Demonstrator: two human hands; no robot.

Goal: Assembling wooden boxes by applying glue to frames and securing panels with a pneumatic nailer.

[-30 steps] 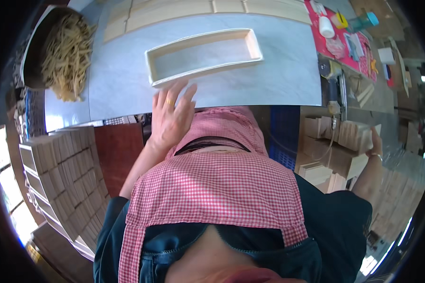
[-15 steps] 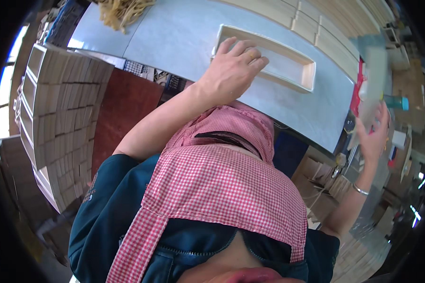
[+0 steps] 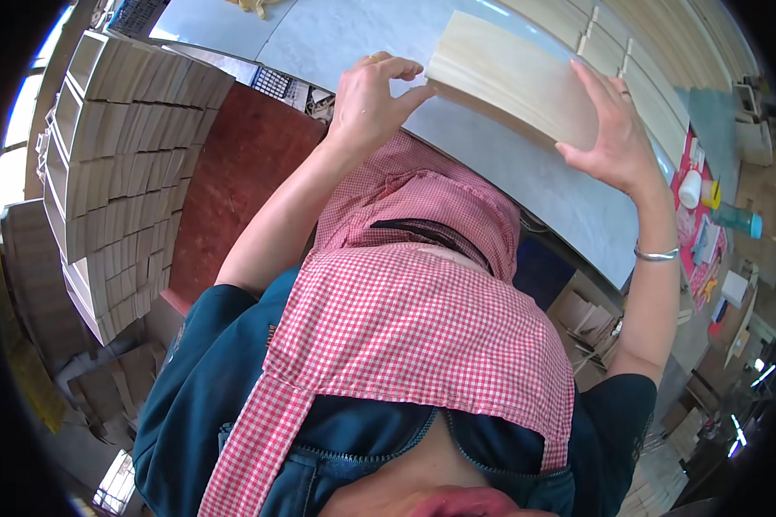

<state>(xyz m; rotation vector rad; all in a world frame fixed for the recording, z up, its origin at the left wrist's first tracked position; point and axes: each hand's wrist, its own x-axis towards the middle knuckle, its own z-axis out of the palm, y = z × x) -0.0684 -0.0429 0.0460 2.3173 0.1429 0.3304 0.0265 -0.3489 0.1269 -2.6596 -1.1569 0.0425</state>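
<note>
A pale wooden panel (image 3: 513,77) lies over the place of the rectangular wooden frame (image 3: 526,129), which shows only as a darker strip under the panel's near edge. My right hand (image 3: 616,129) spans the panel's right end, thumb at the near edge and fingers at the far edge. At the other end is my left hand (image 3: 366,99), its thumb and fingers apart around a gap, tips close to the panel's left corner. Whether those tips touch the wood I cannot tell. The inside of the frame is hidden.
The pale worktable (image 3: 569,220) runs beneath. More light wooden pieces (image 3: 608,39) line its far side. A white bottle (image 3: 690,189) and a teal-capped container (image 3: 737,220) stand at right on a red cloth. Stacked wooden frames (image 3: 121,146) rise at left.
My right hand has brought the panel from the far right over to the frame, covering its opening. My left hand has left the frame and moved left, spreading its fingers.
</note>
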